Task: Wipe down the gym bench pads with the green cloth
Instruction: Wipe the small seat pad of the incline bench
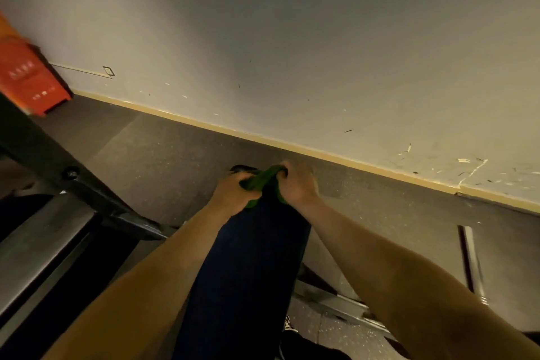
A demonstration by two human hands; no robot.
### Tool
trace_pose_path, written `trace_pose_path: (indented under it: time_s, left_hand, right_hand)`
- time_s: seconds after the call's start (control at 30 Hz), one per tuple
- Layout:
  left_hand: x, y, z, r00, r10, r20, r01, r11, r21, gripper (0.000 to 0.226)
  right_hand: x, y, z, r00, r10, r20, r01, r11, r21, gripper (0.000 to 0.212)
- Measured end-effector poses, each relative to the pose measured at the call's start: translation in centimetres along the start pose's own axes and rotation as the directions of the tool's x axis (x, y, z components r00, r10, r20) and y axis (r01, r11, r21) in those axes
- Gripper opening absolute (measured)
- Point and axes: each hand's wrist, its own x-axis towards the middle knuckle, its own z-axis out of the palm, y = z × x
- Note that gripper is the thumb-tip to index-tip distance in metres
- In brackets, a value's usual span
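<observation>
Grip state, left hand [232, 194]: fingers curled round the left end of the green cloth [264, 177], which is bunched into a thick roll. Grip state, right hand [298, 184]: fingers curled over the other end of the same roll, back of the hand upward. The two hands sit just beside each other, and the cloth spans the gap between them across the far end of the bench pad [251, 266]. This is a long dark navy pad that runs from the bottom edge of the view toward the wall [292, 38]. A fold of cloth also shows below the right hand, against the pad's right edge. Both forearms extend along either side of the pad. A black metal frame [96, 199] with one bolt head slants across the left side. A red-orange box [27, 76] stands at the far left against the wall; the white markings on its face are too blurred to read. A small wall plate [108, 71] is fixed low on the wall near the box. A pale skirting board [263, 140] borders the dark speckled floor [175, 155]. A bright metal rail [470, 260] lies on the floor at right.
</observation>
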Motion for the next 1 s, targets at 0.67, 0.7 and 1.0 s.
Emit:
trace_pose_path:
  time_s: [0.67,0.7,1.0]
  left_hand:
    - [14.0,-0.8,0.4,0.975,-0.012,-0.224,-0.019,0.991,-0.136,0.031]
    - [14.3,-2.5,0.3,0.974,-0.045,-0.223,0.030,0.997,-0.072,0.029]
    - [12.2,-8.0,2.4,0.963,-0.213,-0.163,0.204,0.977,-0.068,0.067]
  right_hand:
    - [14.6,2.3,3.8,0.981,0.094,0.170,-0.161,0.885,0.438,0.032]
    - [14.8,2.8,4.3,0.979,0.085,0.186,-0.155,0.903,0.401,0.033]
    - [14.8,2.0,8.7,0.863,-0.129,0.489,0.086,0.990,0.110,0.037]
